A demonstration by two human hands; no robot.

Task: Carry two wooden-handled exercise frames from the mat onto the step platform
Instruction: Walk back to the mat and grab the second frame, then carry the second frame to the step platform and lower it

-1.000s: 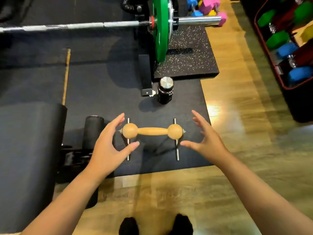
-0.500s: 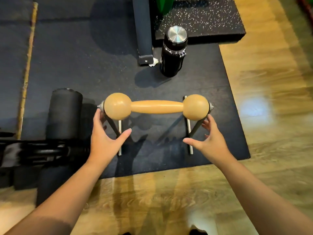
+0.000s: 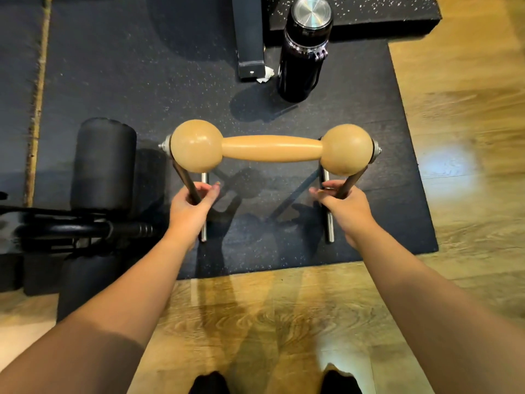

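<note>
**Operator:** Two hands are in view. Report the state of each grip.

**Inspector:** The left hand (image 3: 189, 204) is wrapped narrowly around the dark left leg (image 3: 184, 182) of the exercise frame (image 3: 271, 147), thumb and fingers curled over the tube. The right hand (image 3: 345, 204) is wrapped the same way around the right leg (image 3: 350, 182). Both grips sit below the wooden ball ends.

**Operator:** Position of the frame relative to the grips?

**Inspector:** The wooden handle runs crosswise above and beyond both hands, level, with a ball at each end. The silver foot bars (image 3: 329, 223) lie along the black mat (image 3: 142, 95) beside each wrist. Whether the feet touch the mat cannot be determined.

**Operator:** Surroundings?

**Inspector:** A black bottle (image 3: 305, 52) with a steel cap stands upright on the mat beyond the frame, well apart. A black foam roller pad (image 3: 103, 163) lies to the left. The wooden floor (image 3: 284, 322) borders the mat's near edge.
</note>
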